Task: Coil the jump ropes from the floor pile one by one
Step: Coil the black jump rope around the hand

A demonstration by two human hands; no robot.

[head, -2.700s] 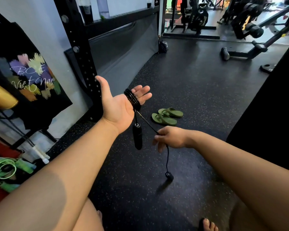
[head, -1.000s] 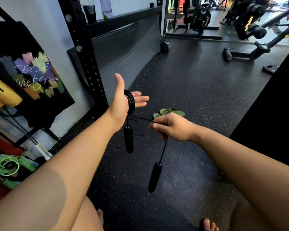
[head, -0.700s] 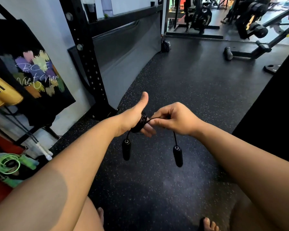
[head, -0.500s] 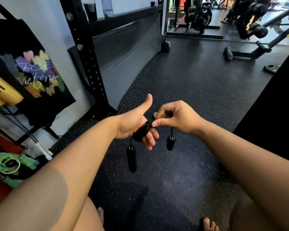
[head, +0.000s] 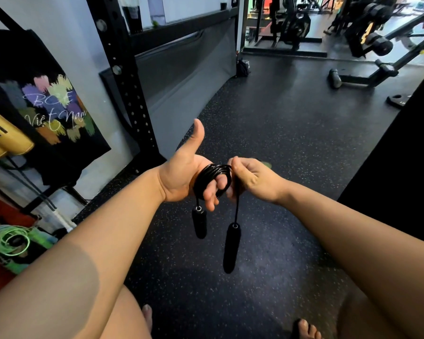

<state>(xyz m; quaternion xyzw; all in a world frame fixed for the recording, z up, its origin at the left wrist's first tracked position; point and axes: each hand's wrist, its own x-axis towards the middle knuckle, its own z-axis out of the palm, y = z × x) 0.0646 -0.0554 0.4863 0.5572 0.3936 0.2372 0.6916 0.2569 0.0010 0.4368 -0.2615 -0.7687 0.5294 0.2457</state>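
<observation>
The jump rope point(head: 212, 177) is nearly all wound. Its loops sit round the loosely bent fingers of the left hand point(head: 181, 178), thumb raised clear, and both handles point(head: 199, 222) dangle above the floor point(head: 279, 133). The right hand point(head: 255, 179) pinches the last strand just beside the loops. Next, I'd judge, that tail needs wrapping or tucking to lock the bundle.
</observation>
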